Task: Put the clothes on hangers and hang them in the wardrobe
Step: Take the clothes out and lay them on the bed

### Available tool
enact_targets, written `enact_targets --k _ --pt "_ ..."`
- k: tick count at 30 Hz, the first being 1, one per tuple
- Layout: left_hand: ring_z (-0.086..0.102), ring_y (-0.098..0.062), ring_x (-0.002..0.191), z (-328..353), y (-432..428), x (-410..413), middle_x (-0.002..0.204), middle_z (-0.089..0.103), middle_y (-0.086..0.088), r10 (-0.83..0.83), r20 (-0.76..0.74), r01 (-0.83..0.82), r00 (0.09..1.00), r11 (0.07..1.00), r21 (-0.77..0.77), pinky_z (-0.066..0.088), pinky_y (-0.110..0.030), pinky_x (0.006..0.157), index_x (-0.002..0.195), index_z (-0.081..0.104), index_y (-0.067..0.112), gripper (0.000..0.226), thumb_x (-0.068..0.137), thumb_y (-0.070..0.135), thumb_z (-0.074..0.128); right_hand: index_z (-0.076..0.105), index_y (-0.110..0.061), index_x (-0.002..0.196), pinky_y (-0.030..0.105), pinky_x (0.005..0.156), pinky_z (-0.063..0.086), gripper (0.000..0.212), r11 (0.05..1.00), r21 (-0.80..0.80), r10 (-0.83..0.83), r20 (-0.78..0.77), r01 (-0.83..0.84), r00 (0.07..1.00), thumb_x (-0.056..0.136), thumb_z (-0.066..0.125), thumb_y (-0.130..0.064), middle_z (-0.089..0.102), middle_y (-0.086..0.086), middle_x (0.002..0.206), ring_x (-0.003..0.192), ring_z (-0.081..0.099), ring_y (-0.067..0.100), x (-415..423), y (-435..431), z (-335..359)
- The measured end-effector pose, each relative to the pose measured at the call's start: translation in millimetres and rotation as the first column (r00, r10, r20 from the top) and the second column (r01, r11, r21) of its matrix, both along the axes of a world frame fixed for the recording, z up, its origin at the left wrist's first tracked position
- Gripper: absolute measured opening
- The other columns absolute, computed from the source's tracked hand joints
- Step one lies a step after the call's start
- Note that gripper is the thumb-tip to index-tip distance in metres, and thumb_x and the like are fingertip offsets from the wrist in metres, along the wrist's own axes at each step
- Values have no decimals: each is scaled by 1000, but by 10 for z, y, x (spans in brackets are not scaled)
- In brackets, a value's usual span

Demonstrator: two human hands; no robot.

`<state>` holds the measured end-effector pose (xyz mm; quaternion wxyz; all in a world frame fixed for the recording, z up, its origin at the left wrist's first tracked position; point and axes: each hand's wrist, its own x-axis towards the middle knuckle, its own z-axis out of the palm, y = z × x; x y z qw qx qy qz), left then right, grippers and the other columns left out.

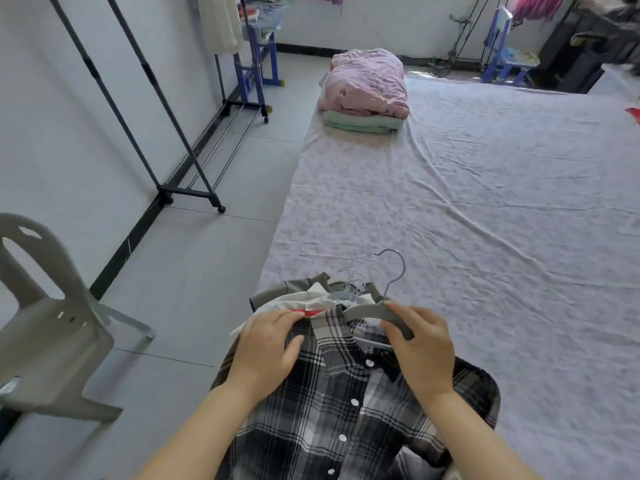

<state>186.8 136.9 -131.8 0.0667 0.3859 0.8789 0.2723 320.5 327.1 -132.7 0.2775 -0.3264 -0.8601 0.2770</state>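
A black-and-white plaid shirt [346,403] with white buttons lies on the near edge of the bed, on top of a pile of other clothes [298,299]. My right hand [420,348] grips a grey hanger [372,311] by its right arm, above the shirt's collar, with its metal hook pointing up. At the shirt's left shoulder, my left hand [266,344] pinches the fabric by the collar. Several more hangers [351,282] lie on the pile just beyond.
A dark clothes rack on wheels [166,133] stands by the left wall. A grey plastic chair [45,327] is at the near left. Folded pink and green bedding [367,91] sits at the far end of the bed [485,202]. Blue frames stand at the back.
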Motion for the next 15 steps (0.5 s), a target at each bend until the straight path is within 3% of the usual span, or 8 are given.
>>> enact_targets --k 3,9,15 --pt "45 -8 118 -212 293 -260 123 56 15 24 52 -20 998 997 -70 27 -27 102 122 55 26 35 87 23 56 70 -24 106 26 63 44 32 997 -69 39 121 -31 992 75 76 -17 65 -2 90 84 53 17 -327 339 -312" --pt "41 -14 123 -579 639 -538 131 50 5 73 101 -45 992 967 -252 28 -29 104 128 49 20 39 89 23 53 54 -20 127 38 93 44 43 957 -287 186 483 -46 856 86 63 -26 54 4 123 114 48 23 -854 789 -816" --pt "34 -12 130 -686 683 -473 136 45 7 69 169 -3 983 931 -366 27 -32 108 132 46 21 42 91 29 51 48 -17 132 32 97 39 49 928 -368 293 615 -62 732 87 62 -28 47 5 134 121 44 21 -524 662 -1036"
